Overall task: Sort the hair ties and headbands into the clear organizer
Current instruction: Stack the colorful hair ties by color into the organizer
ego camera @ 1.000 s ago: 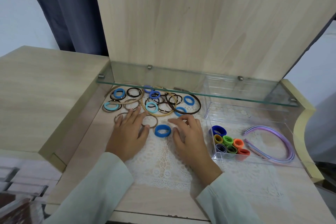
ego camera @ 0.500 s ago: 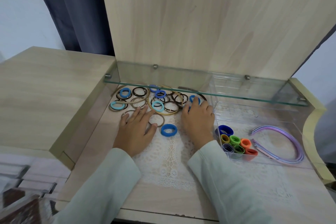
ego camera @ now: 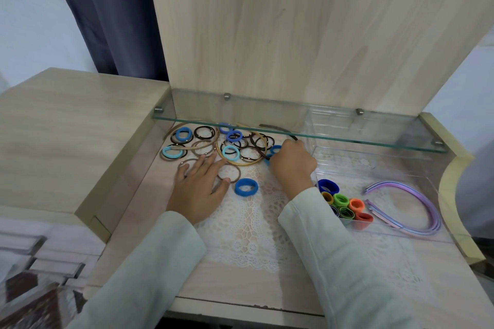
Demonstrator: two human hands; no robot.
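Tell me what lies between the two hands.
In the head view, a blue tie and a thin brown tie lie on the lace mat between the left hand and the right hand, which grips a dark headband.

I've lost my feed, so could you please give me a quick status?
Left hand flat among hair ties. Right hand grips dark headband, beside organizer. Glass shelf overhead.

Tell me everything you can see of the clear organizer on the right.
The clear organizer is a see-through plastic box sitting flat on the lace mat, its back under the glass shelf. A small front-left compartment holds rolled hair ties in blue, yellow, green, orange and red; purple headbands lie in the larger section. The right hand, gripping a dark headband, is beside its left wall; contact unclear.
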